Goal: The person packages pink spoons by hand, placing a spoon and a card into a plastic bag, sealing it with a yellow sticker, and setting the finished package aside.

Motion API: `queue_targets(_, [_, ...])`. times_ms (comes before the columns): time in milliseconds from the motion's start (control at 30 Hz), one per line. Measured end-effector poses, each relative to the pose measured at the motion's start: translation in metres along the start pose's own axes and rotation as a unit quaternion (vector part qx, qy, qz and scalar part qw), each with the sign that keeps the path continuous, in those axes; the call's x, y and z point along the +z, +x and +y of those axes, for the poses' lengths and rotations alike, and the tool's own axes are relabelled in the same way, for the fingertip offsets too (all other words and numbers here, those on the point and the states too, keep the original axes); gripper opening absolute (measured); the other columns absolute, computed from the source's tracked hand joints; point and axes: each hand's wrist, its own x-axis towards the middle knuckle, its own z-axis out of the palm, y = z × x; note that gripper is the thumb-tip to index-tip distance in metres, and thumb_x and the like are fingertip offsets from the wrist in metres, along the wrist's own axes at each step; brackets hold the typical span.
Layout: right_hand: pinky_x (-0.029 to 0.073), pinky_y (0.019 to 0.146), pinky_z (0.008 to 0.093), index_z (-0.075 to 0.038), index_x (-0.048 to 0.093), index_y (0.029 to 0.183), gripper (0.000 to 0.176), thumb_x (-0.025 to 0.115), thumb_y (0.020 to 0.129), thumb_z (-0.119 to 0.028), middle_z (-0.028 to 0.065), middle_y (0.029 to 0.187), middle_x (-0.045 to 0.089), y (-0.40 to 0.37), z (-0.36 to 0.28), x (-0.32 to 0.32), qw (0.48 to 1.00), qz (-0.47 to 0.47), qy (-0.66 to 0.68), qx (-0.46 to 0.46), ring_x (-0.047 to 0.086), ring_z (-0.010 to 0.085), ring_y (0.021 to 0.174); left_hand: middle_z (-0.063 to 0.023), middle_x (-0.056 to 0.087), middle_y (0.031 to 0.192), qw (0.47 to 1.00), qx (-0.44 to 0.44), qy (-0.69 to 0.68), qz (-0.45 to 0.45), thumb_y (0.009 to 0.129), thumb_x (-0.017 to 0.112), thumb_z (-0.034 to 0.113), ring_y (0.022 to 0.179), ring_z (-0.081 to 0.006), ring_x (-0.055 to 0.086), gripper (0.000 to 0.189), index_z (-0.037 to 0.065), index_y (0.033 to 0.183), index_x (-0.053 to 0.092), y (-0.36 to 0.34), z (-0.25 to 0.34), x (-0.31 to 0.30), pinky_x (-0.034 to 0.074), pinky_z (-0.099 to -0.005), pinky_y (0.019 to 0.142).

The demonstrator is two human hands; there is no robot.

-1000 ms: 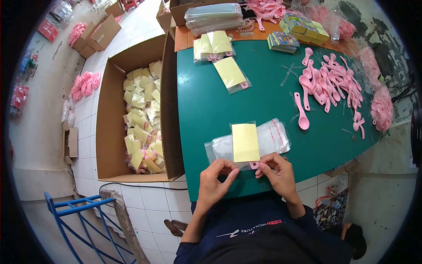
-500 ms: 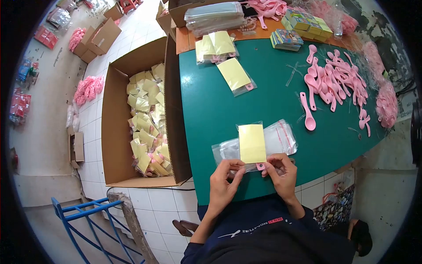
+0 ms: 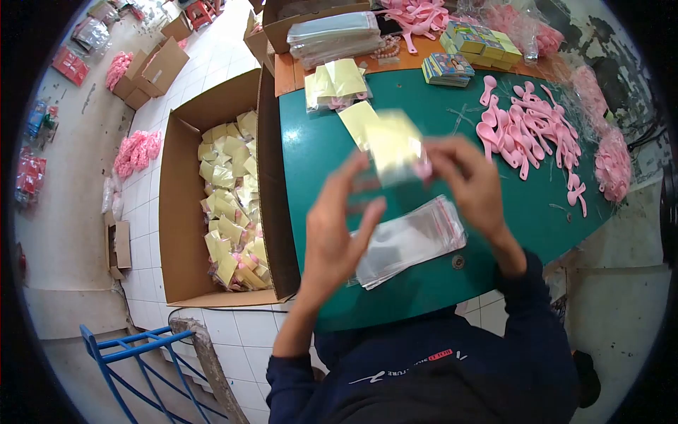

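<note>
My right hand [image 3: 470,180] pinches the lower right corner of a clear plastic packet with a yellow card [image 3: 395,145] inside, raised over the table and blurred. A bit of pink shows by the fingertips. My left hand [image 3: 332,233] is just left of the packet, its fingers apart and holding nothing. Beneath the hands, a stack of clear plastic sleeves [image 3: 413,240] lies on the green table [image 3: 318,205]. Behind the held packet lies another yellow-card packet [image 3: 355,121], partly covered. A small pile of similar packets [image 3: 337,81] sits farther back.
Pink spoons [image 3: 526,131] lie heaped at the right. Stacked cards [image 3: 448,68] and bundled plastic sleeves [image 3: 335,37] are along the back. A cardboard box [image 3: 187,212] full of yellow packets stands left of the table, near a blue metal frame [image 3: 134,346].
My right hand has lifted the packet off the sleeves and carried it away from my body, towards the other packets. My left hand has moved forward and let go of it.
</note>
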Motion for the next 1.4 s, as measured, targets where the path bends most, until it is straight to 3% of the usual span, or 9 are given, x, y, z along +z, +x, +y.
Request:
queue_targets(67, [0.05, 0.067, 0.0246, 0.001, 0.056, 0.114, 0.032, 0.06, 0.089, -0.018, 0.0113, 0.099, 0.064, 0.037, 0.002, -0.015, 0.998, 0.005, 0.066, 0.024, 0.064, 0.0144, 0.09, -0.015, 0.056, 0.114, 0.989, 0.039, 0.141, 0.02, 0.081, 0.066, 0.007, 0.096, -0.0227, 0.06, 0.036, 0.001, 0.115, 0.055, 0.035, -0.012, 0.001, 0.052, -0.0335, 0.078])
queue_targets(333, [0.046, 0.064, 0.0396, 0.004, 0.06, 0.09, 0.026, 0.069, 0.071, -0.012, 0.0182, 0.077, 0.06, 0.024, 0.084, -0.079, 0.84, -0.051, -0.526, 0.125, 0.061, 0.0314, 0.07, -0.012, 0.056, 0.089, 0.931, 0.032, 0.24, -0.273, 0.074, 0.073, 0.019, 0.083, -0.027, 0.059, 0.03, 0.005, 0.095, 0.058, 0.018, -0.049, 0.043, 0.048, -0.0358, 0.072])
queue_targets(467, [0.045, 0.062, 0.0389, 0.003, 0.058, 0.088, 0.025, 0.069, 0.069, -0.01, 0.0162, 0.075, 0.06, 0.021, 0.108, -0.081, 0.902, -0.034, -0.43, -0.019, 0.06, 0.0309, 0.067, -0.0102, 0.059, 0.083, 0.932, 0.043, 0.195, -0.303, 0.075, 0.071, 0.015, 0.076, -0.0252, 0.061, 0.026, 0.004, 0.094, 0.058, 0.022, -0.066, 0.049, 0.049, -0.0337, 0.067])
queue_targets(567, [0.044, 0.069, 0.0394, 0.002, 0.057, 0.089, 0.024, 0.066, 0.07, -0.009, 0.0184, 0.078, 0.058, 0.025, 0.088, -0.086, 0.924, -0.034, -0.377, 0.052, 0.057, 0.0329, 0.078, -0.0088, 0.064, 0.078, 0.943, 0.003, 0.129, -0.306, 0.077, 0.07, 0.013, 0.072, -0.0229, 0.065, 0.023, 0.003, 0.094, 0.058, 0.03, -0.068, 0.045, 0.05, -0.0319, 0.064])
queue_targets(733, [0.036, 0.052, 0.0201, -0.001, 0.062, 0.092, 0.013, 0.061, 0.086, -0.012, -0.0039, 0.071, 0.054, 0.029, 0.039, -0.067, 0.99, 0.084, -0.094, 0.068, 0.045, 0.0022, 0.058, -0.0079, 0.069, 0.077, 0.959, -0.045, 0.084, -0.268, 0.081, 0.067, 0.014, 0.074, -0.0193, 0.068, 0.019, 0.002, 0.092, 0.058, 0.037, -0.067, 0.037, 0.052, -0.0288, 0.066])
queue_targets(833, [0.038, 0.052, 0.0192, -0.001, 0.062, 0.092, 0.013, 0.063, 0.083, -0.01, -0.004, 0.071, 0.054, 0.025, 0.037, -0.047, 0.995, 0.02, 0.022, 0.091, 0.047, 0.0033, 0.059, -0.0079, 0.069, 0.083, 0.966, -0.037, 0.065, -0.246, 0.084, 0.064, 0.014, 0.077, -0.0174, 0.068, 0.017, 0.002, 0.091, 0.055, 0.039, -0.065, 0.035, 0.052, -0.0282, 0.068])
queue_targets(967, [0.042, 0.052, 0.0209, -0.001, 0.059, 0.096, 0.021, 0.068, 0.081, -0.012, -0.002, 0.071, 0.057, 0.022, 0.044, -0.038, 0.977, 0.008, -0.208, 0.034, 0.052, 0.0037, 0.06, -0.0104, 0.07, 0.086, 0.973, -0.068, -0.05, -0.214, 0.088, 0.061, 0.014, 0.077, -0.0166, 0.068, 0.018, 0.002, 0.095, 0.049, 0.039, -0.075, 0.031, 0.052, -0.0278, 0.067])
queue_targets(1100, [0.043, 0.05, 0.0187, -0.001, 0.056, 0.1, 0.022, 0.067, 0.082, -0.008, 0.0009, 0.072, 0.058, 0.022, 0.041, -0.036, 0.989, 0.15, -0.008, 0.005, 0.054, 0.0046, 0.059, -0.0127, 0.069, 0.088, 0.943, -0.188, -0.163, -0.22, 0.09, 0.058, 0.012, 0.079, -0.0145, 0.067, 0.019, 0.002, 0.099, 0.044, 0.043, -0.07, 0.027, 0.052, -0.025, 0.066])
queue_targets(1400, [0.045, 0.051, 0.0193, 0.001, 0.055, 0.102, 0.019, 0.062, 0.087, -0.008, 0.0054, 0.073, 0.061, 0.013, 0.04, -0.015, 0.994, 0.099, 0.046, -0.023, 0.058, 0.0074, 0.061, -0.013, 0.068, 0.094, 0.937, -0.22, -0.158, -0.223, 0.087, 0.061, 0.008, 0.085, -0.0136, 0.064, 0.031, 0.002, 0.115, 0.048, 0.045, -0.074, 0.03, 0.05, -0.0231, 0.07])
